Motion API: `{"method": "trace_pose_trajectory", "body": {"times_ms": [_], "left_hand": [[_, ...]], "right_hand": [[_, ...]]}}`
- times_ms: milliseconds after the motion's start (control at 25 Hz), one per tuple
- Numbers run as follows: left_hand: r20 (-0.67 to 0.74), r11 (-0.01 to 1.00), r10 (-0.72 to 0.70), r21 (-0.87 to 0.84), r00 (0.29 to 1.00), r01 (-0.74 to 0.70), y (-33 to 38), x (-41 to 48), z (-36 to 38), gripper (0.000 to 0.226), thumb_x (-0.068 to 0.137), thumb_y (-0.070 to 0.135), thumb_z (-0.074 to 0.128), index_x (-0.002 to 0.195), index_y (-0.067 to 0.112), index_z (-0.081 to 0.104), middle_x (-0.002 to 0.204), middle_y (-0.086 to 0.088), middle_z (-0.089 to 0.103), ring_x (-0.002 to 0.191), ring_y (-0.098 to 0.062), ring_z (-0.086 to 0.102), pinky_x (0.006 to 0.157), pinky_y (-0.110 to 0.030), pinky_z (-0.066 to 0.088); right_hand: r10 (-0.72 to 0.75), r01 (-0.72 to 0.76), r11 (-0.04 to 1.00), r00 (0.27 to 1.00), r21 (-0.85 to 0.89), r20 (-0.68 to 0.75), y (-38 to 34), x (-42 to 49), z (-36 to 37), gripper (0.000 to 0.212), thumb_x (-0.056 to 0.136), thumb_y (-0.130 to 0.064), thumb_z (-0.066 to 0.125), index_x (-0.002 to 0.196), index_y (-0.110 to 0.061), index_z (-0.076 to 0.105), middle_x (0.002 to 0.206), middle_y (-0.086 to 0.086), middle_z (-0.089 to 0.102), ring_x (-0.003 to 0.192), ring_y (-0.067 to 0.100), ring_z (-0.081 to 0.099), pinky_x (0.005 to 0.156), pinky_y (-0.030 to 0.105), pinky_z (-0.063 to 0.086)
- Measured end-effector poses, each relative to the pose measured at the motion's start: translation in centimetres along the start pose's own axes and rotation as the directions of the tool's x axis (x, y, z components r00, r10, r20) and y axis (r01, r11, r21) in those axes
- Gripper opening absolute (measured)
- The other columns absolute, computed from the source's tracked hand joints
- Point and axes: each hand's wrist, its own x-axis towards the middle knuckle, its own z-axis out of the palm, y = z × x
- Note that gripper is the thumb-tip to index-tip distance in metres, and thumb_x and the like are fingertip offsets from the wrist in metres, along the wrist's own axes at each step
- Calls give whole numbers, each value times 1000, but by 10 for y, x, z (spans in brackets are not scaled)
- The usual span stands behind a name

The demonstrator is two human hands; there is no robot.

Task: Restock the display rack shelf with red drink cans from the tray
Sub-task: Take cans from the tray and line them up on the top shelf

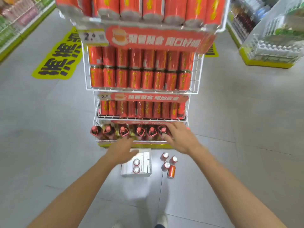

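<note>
A white wire display rack [88, 83] stands in front of me, its upper shelves packed with red drink cans [134, 79]. Its bottom shelf holds dark bottles with red caps [123, 131]. On the floor below lies a white tray [146, 162] with two red cans [136, 165] in it. Several more red cans [170, 165] stand loose on the floor to the tray's right. My left hand [121, 150] hovers blurred above the tray's back left, fingers spread, holding nothing. My right hand [178, 138] is spread open over the right end of the bottom shelf, empty.
A yellow floor sticker [56, 61] with black characters lies left of the rack. Store shelving runs along the far left [14, 25], and a stacked product display [271, 41] stands at the right. Grey tiled floor surrounds the rack. My shoes [162, 221] show at the bottom.
</note>
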Motion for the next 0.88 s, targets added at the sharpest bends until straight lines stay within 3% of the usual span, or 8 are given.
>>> {"method": "trace_pose_trajectory", "body": {"times_ms": [120,240,360,520,600,640,760,880], "left_hand": [[159,984,-166,-35,973,174,-49,50,137,55,98,54,51,131,9,54,129,-13,61,121,-32,57,96,-42,49],[245,943,-270,-128,931,307,-101,108,270,61,98,56,52,135,8,53,133,-14,60,125,-31,56,100,-38,47],[250,886,-347,-228,904,403,-152,179,392,63,95,58,54,134,8,54,136,-11,60,127,-29,57,101,-39,48],[232,856,-357,-307,905,416,-201,270,524,79,86,69,47,139,10,50,142,-11,57,131,-27,54,105,-36,44],[242,834,-350,-359,905,418,-214,303,564,88,68,78,44,130,17,55,132,-7,62,121,-24,59,100,-36,46],[230,831,-338,-382,913,404,-217,315,578,82,65,79,48,122,21,58,123,-3,65,112,-22,62,96,-37,50],[175,819,-285,-467,942,334,-227,338,594,58,78,68,65,118,26,62,110,3,71,103,-21,68,81,-31,51],[200,761,-195,-587,960,277,-242,347,592,30,84,52,74,103,31,64,95,7,72,93,-16,70,73,-26,50]], "right_hand": [[3,-10,999,983,35,185,36,34,156,63,106,-50,48,156,-13,41,153,14,46,146,35,38,115,42,37],[13,-38,996,956,80,292,60,72,313,69,107,-52,45,163,-16,30,166,13,34,156,30,28,120,42,32],[-19,-14,996,939,93,342,80,127,463,71,108,-51,43,166,-16,23,170,13,28,158,28,24,123,40,29],[-33,16,999,936,52,350,112,207,625,76,108,-52,43,168,-13,16,171,15,26,158,31,24,126,40,25],[-51,36,998,938,48,342,124,241,675,79,107,-54,44,167,-13,16,171,13,28,157,31,27,124,42,28],[-63,44,997,937,64,343,128,254,691,80,106,-56,46,167,-13,17,171,12,29,157,30,27,124,43,29],[-163,115,982,917,151,365,136,281,714,86,101,-63,50,167,-16,22,169,12,34,156,31,31,125,45,31],[-226,109,935,917,339,329,136,285,719,74,101,-57,58,162,-22,35,159,4,51,144,26,49,118,40,39]]}}
